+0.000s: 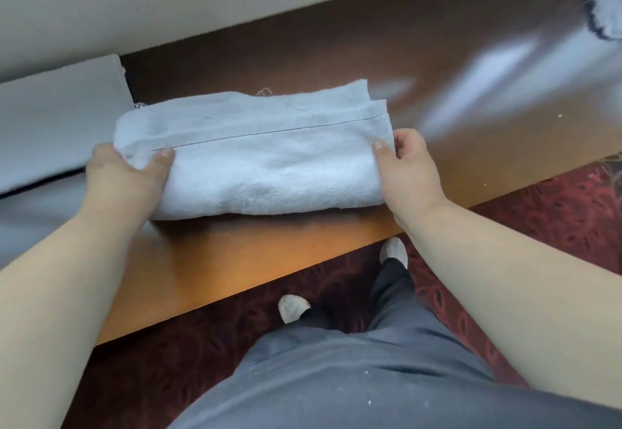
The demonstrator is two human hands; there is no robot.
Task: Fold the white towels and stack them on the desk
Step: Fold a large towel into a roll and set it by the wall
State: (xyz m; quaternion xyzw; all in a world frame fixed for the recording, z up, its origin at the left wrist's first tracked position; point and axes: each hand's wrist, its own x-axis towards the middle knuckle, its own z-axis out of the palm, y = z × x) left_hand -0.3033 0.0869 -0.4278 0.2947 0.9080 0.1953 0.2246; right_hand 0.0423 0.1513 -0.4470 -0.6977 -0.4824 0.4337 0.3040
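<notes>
The desk (pixel 255 260) is the largest thing in view, a brown wooden top running from the lower left to the upper right, and every other place here is told from it. Near the middle of the desk, close to its front edge, lies one folded towel (pixel 255 159), white, doubled into a thick oblong with a stitched hem across its top layer. At the left end of the desk lies a flat pale cloth (pixel 57 119), smooth and squared; it looks like another folded towel, perhaps the start of the stack, though I cannot tell how many layers it has. At the far right corner of the desk a bit of pale fabric with a dark edge (pixel 606 1) pokes into view, blurred; whether it is a towel waiting to be folded cannot be told.

The left hand (pixel 128 173) grips the left end of the folded towel, thumb on top. The right hand (pixel 404 173) grips the right end in the same way, thumb over the top layer.

As I judge it, this towel's folding is about finished and what is left is to carry it onto the pile at the left end, then deal with any that remain.

Count: one desk, one towel in hand, one flat cloth, one blurred scrap, two hands.
</notes>
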